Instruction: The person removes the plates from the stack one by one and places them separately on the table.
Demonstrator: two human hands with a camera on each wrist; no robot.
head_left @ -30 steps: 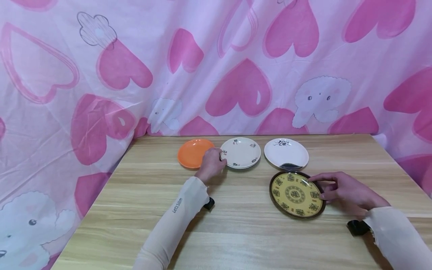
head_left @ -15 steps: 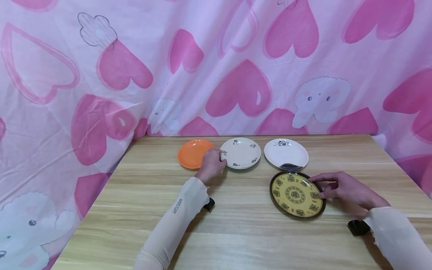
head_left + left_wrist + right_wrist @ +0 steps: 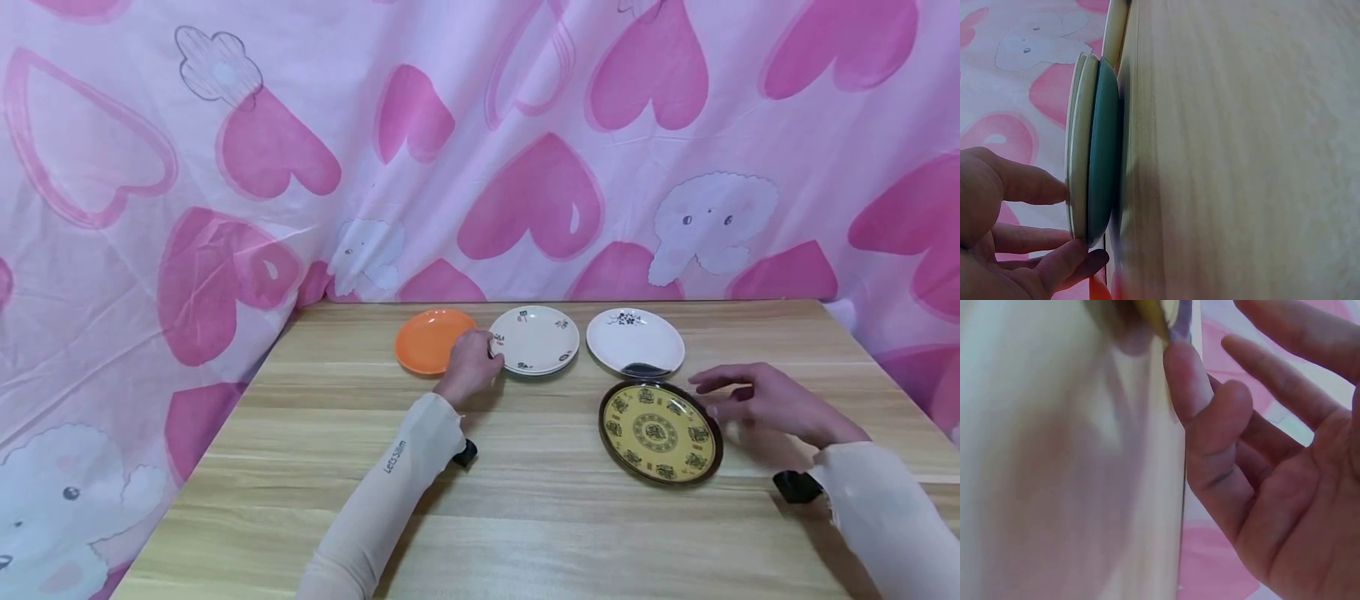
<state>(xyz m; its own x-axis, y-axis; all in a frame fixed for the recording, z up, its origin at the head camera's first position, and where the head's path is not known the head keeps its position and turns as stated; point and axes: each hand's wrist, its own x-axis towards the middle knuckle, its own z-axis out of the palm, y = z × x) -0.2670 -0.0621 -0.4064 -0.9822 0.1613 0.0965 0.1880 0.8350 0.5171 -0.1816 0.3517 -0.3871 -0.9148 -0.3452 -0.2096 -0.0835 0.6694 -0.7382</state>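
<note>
My left hand [image 3: 471,365] is at the left rim of a stack of cream plates [image 3: 535,340] with small dark motifs. In the left wrist view, its fingers grip the stack's edge, some on the upper face and others at the rim and underneath; a green dish [image 3: 1104,150] sits below the cream plates [image 3: 1082,150]. My right hand [image 3: 765,404] hovers just right of a yellow plate [image 3: 656,433] with a dark brown rim, fingers loosely bent and holding nothing. In the right wrist view, a fingertip [image 3: 1182,362] is close to the yellow plate's edge [image 3: 1154,315].
An orange plate [image 3: 429,343] lies left of the stack, partly behind my left hand. A white plate [image 3: 636,340] with a dark floral print stands at the back right, just behind the yellow one. A pink heart-patterned cloth [image 3: 525,150] hangs behind the wooden table [image 3: 525,517].
My right hand has let go of the yellow plate's rim and lifted slightly away from it. The left hand and the plates have stayed where they were.
</note>
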